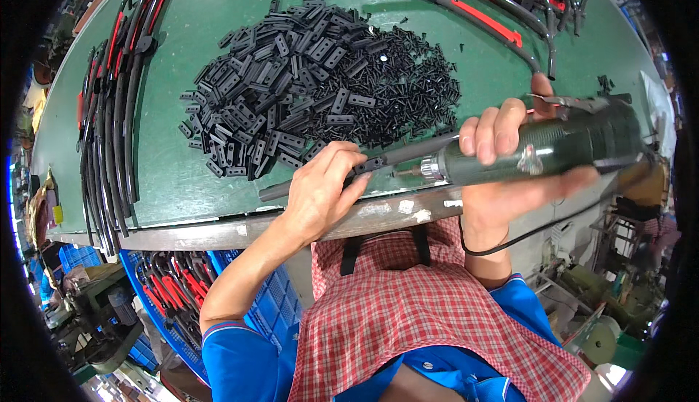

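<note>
My left hand (320, 191) pinches a dark metal tube (415, 152) at the table's near edge, fingers and thumb closed around it. Beside the fingertips, a small black plastic piece (373, 164) sits on the tube. My right hand (499, 131) is wrapped around a thick green electric screwdriver (557, 146), lying nearly level with its bit (409, 172) toward the left hand. The bit's tip is just right of the plastic piece; I cannot tell whether it touches anything. The thumb side of the right hand is blurred, and the screwdriver hides part of the tube.
On the green table (196, 9) lie a heap of slotted black plastic pieces (255, 89) and a pile of small black screws (415, 81). Dark tube frames with red parts lie at left (120, 103) and far right (480, 20). A blue crate (269, 307) below holds more frames. A black cord (524, 238) hangs at right.
</note>
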Tool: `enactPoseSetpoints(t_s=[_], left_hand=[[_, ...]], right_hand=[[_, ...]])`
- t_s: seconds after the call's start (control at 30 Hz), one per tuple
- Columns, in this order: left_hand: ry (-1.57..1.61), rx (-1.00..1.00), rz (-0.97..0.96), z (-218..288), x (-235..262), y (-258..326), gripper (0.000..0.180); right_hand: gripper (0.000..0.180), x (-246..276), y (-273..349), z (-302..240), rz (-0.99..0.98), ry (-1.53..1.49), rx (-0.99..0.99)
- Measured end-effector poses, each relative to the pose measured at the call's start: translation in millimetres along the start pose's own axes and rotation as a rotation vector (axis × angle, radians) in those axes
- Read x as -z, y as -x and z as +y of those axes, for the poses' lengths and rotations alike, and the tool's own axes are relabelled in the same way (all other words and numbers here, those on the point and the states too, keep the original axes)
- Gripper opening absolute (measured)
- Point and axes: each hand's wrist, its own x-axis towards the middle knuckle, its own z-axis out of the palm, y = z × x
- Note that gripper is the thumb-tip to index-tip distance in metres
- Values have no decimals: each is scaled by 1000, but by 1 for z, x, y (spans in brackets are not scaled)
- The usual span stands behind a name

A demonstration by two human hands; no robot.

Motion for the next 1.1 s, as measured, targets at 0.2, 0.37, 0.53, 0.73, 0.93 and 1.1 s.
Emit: enactPoseSetpoints(t_s=[0.2, 0.37, 0.53, 0.73, 0.93, 1.1], left_hand=[[8, -35, 22, 1, 0, -1, 24], [30, -79, 52, -8, -2, 4, 24], [110, -119, 112, -10, 0, 3, 22], [96, -105, 104, -10, -5, 3, 22], [132, -28, 33, -1, 13, -9, 28], [-272, -203, 80, 2, 15, -69, 26]], right_hand=[[107, -39, -3, 7, -255, 342, 38], [91, -52, -8, 17, -448, 443, -117], [74, -69, -24, 24, -595, 498, -330], [84, -8, -34, 33, -304, -77, -252], [88, 29, 4, 10, 312, -68, -308], [75, 15, 18, 15, 468, 68, -429]])
